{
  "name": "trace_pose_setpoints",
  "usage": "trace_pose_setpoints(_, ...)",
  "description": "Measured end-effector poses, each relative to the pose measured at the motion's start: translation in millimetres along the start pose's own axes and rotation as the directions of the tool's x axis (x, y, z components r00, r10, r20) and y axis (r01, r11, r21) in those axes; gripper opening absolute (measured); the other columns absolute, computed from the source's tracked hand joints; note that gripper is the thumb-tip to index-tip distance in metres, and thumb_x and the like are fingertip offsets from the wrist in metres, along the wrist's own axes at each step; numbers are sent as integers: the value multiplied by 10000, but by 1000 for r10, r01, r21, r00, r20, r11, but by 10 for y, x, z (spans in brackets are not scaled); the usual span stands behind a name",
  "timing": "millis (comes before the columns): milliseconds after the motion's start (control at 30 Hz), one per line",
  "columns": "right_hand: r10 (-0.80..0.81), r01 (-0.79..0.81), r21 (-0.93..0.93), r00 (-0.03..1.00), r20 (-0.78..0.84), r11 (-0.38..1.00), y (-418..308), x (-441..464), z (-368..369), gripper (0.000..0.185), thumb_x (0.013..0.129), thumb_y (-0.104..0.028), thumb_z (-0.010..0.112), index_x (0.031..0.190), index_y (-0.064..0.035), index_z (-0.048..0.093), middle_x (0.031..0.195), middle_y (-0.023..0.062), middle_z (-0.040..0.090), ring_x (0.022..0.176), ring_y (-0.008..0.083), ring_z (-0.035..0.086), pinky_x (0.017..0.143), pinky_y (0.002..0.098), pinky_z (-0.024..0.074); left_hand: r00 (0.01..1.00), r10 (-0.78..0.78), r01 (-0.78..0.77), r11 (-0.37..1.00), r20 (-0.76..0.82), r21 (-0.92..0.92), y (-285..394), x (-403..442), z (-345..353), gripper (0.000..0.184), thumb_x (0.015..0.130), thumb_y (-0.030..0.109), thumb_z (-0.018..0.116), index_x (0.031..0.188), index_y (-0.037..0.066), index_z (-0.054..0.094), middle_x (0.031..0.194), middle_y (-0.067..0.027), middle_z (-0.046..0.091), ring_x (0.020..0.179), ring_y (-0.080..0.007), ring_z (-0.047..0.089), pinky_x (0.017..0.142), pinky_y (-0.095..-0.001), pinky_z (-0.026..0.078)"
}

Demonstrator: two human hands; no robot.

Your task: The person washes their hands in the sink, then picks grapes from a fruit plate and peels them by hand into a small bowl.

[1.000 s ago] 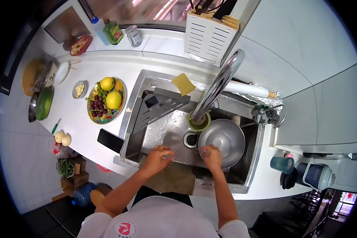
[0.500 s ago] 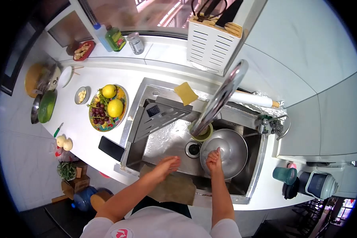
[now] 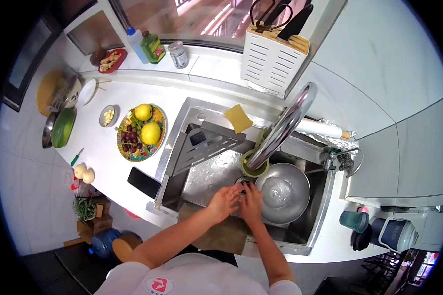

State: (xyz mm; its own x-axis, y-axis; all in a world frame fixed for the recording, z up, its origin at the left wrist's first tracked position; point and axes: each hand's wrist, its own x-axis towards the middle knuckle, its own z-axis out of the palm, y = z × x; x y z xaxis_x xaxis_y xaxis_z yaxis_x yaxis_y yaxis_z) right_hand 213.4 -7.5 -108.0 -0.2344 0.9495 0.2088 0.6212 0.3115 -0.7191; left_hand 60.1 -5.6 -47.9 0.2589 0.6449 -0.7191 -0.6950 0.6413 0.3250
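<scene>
Over the steel sink [image 3: 202,181], my left hand [image 3: 224,202] is bent at the wrist with its fingers stretched out. My right hand [image 3: 251,200] is close beside it, fingers loosely apart and pointing toward the drain [image 3: 241,180], which they partly cover. I see nothing held in either hand. Right of my hands, a metal bowl [image 3: 296,184] with clear water stands in the sink. Behind it are a yellow-green container [image 3: 255,171] and the curved faucet [image 3: 286,123]. A brown cloth [image 3: 221,237] hangs over the sink's front edge below my forearms.
A slotted corner rack [image 3: 206,150] spans the sink's back left, near a yellow sponge cloth [image 3: 238,118]. On the left counter are a phone [image 3: 144,182], a fruit plate [image 3: 142,155] and a small bowl of garlic [image 3: 108,116]. A knife holder [image 3: 273,61] stands behind.
My right hand has moved left, from over the metal bowl to beside my left hand. My left hand has shifted slightly right. The whole view has shifted a little.
</scene>
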Motion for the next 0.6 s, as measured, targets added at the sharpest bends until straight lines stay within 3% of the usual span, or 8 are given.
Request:
trace_pose_setpoints(33,36,-33,-111,999,23,993,128,27,-135,323,930,-110,485,1245,-50,512,1337,175,474,1265,347,424,1037,485,311,1000,-8,8,998,8,63,117,-30,4,484,961,357,339,1393,149,397,1405,-87,441,1328,-272,340,1089,-492,244)
trace_pose_setpoints(100,264,-229,263,959,-106,937,661,-80,-215,339,901,-90,519,1238,-55,517,1295,164,509,1188,306,494,983,430,384,998,-8,8,1000,-68,-2,237,-22,-90,484,941,303,354,1406,173,386,1414,-80,428,1363,-261,279,1113,-482,195)
trace_pose_setpoints(233,837,-591,595,430,-338,544,2041,-357,4,263,893,-93,541,1131,18,547,1038,126,606,951,227,581,873,355,457,982,-35,18,996,-184,-92,330,80,-326,471,944,299,345,1393,171,410,1419,-85,418,1350,-266,295,1101,-485,221)
trace_pose_setpoints(367,714,-652,304,575,-398,695,2465,-544,290,209,915,-162,548,1030,12,572,914,95,612,827,213,594,777,330,490,968,-102,71,988,-228,-138,152,150,-400,462,939,306,352,1360,139,442,1388,-104,444,1316,-280,343,1094,-475,246)
trace_pose_setpoints(400,883,-498,826,469,-1,265,2232,-480,297,175,919,-181,551,972,-17,580,893,84,613,790,201,595,737,325,497,958,-129,89,983,-257,-159,106,195,-430,460,937,310,355,1347,125,453,1373,-111,459,1302,-289,363,1091,-474,253)
trace_pose_setpoints(433,759,-223,903,489,430,-368,2073,-432,309,158,923,-200,555,914,-46,588,871,73,615,753,188,595,696,320,505,957,-125,84,983,-261,-162,74,198,-425,460,937,310,355,1347,125,453,1373,-111,459,1302,-289,363,1091,-474,253)
trace_pose_setpoints(500,599,-132,769,549,582,-626,1772,-331,247,215,949,-261,520,859,-82,599,866,69,627,795,192,605,705,334,503,974,-111,91,990,-195,-105,-8,202,-408,505,913,411,400,1332,138,463,1418,-80,417,1329,-294,314,1093,-460,237)
trace_pose_setpoints(600,327,-299,723,740,588,-623,448,-15,-117,262,957,-285,503,882,-64,623,885,72,660,922,220,615,877,384,475,985,-136,118,981,-110,-151,-53,353,-378,473,949,349,335,1347,121,450,1335,-129,502,1194,-322,474,1057,-506,298)
